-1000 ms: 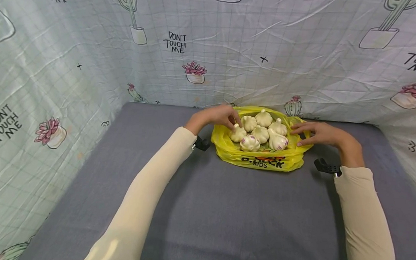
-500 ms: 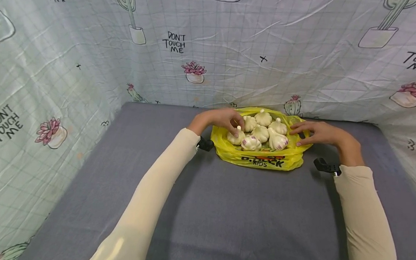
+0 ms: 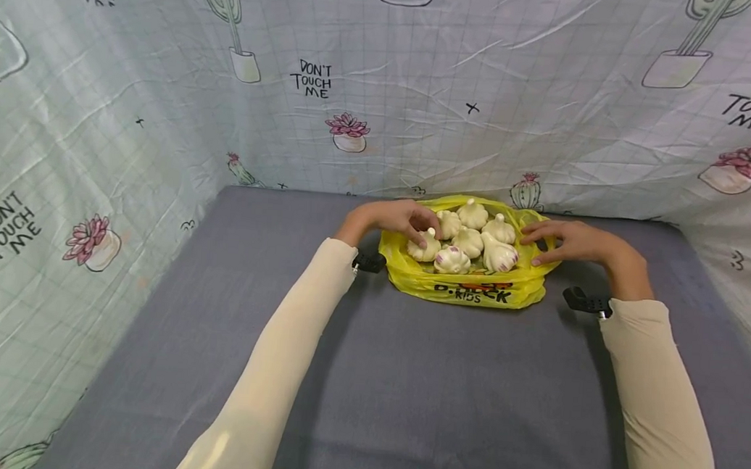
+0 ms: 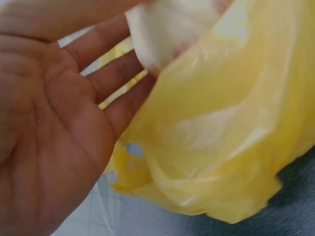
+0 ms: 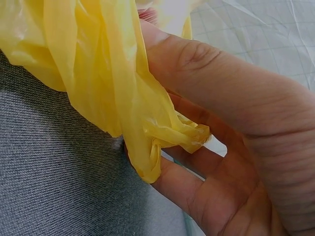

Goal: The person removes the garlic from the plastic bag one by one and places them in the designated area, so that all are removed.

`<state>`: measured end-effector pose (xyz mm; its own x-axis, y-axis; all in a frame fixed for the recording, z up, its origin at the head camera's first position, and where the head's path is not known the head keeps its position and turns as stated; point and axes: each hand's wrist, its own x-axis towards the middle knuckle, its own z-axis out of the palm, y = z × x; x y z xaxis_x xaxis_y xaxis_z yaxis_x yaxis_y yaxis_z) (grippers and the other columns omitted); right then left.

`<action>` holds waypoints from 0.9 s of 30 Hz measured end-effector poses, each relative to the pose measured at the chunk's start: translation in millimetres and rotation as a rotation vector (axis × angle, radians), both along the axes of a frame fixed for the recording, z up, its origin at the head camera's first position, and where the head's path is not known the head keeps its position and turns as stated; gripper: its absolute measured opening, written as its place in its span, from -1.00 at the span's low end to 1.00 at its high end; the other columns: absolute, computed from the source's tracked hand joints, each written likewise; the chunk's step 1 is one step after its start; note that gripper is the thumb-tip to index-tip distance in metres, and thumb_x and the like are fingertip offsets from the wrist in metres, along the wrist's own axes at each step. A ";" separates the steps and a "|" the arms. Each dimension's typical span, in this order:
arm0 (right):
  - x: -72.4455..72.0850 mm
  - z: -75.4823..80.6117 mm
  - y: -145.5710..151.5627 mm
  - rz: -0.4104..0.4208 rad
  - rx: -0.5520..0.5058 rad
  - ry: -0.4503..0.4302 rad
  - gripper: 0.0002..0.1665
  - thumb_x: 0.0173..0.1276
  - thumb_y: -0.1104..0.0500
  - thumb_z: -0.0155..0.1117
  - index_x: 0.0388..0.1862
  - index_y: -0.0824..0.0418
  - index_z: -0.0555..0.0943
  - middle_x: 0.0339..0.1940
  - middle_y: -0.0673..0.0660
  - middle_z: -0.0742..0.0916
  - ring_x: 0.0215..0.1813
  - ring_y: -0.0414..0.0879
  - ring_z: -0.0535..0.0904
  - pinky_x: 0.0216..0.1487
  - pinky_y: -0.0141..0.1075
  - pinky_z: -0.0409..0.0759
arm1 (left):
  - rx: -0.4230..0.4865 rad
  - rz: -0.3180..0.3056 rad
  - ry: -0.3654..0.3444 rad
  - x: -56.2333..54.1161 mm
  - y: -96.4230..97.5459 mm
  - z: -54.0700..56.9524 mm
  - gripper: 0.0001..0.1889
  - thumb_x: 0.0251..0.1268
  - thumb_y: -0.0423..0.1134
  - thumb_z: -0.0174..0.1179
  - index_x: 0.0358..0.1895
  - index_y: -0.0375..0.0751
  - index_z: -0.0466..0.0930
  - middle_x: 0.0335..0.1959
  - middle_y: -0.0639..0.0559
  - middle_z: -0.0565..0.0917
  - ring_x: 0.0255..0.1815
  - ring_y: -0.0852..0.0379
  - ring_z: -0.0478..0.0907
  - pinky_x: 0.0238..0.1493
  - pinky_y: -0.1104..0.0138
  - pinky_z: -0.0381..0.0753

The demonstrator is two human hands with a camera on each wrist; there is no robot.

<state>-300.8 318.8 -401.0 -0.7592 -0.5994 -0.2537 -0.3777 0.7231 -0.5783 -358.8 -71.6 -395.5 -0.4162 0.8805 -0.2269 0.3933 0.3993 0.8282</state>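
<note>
We see a yellow thin-plastic bag with black lettering on its front, resting on the dark grey, cloth-covered surface, near its far edge. Its mouth is spread wide, and inside we count seven cream-white, rounded garlic bulbs with short necks; purple streaks show on two in the front row. At the bag's left end, we find the left hand reaching in over the rim, its fingers and thumb bent around the leftmost garlic bulb. The left wrist view shows us thin gaps between those fingers, with a blurred pale bulb, marked pink, against their tips. At the right end, the right hand pinches the bag's gathered edge: from its wrist view, we see the thumb on the near side and the other fingers curled behind the crumpled plastic. Both arms wear cream long sleeves, and a small black device sits at each wrist. Behind, we see a wrinkled white sheet printed with grid lines, potted cacti and "Don't touch me"
</note>
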 end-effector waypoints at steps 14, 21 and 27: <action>-0.3 -1.0 -0.6 0.013 -0.014 0.011 -0.41 0.35 0.15 0.46 0.33 0.27 0.59 0.53 0.37 0.37 0.57 0.42 0.07 0.38 0.37 0.22 | 0.101 0.176 0.296 26.8 -19.8 11.5 -0.68 0.45 -0.15 0.30 0.17 -0.15 0.66 0.16 0.02 0.64 0.10 0.10 0.53 0.15 0.22 0.51; 1.2 -0.8 -0.6 0.016 -0.020 0.004 -0.41 0.35 0.15 0.46 0.33 0.27 0.58 0.53 0.38 0.37 0.57 0.43 0.06 0.39 0.38 0.18 | 0.158 0.177 0.340 38.0 -28.3 13.2 -0.73 0.47 -0.18 0.26 0.13 -0.13 0.67 0.09 0.07 0.66 -0.05 0.13 0.52 -0.01 0.26 0.52; 1.9 -1.7 0.2 0.014 -0.028 -0.004 -0.40 0.36 0.15 0.46 0.34 0.29 0.57 0.53 0.39 0.35 0.57 0.44 0.04 0.39 0.39 0.17 | 0.199 0.189 0.397 48.4 -38.0 17.6 -0.78 0.47 -0.24 0.25 0.09 -0.13 0.66 0.03 0.07 0.67 -0.19 0.06 0.50 -0.14 0.27 0.51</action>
<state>-299.0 319.0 -402.7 -0.7497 -0.6167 -0.2400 -0.3852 0.7016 -0.5995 -310.4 -109.6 -378.0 -0.5932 0.7915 0.1471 0.6304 0.3431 0.6963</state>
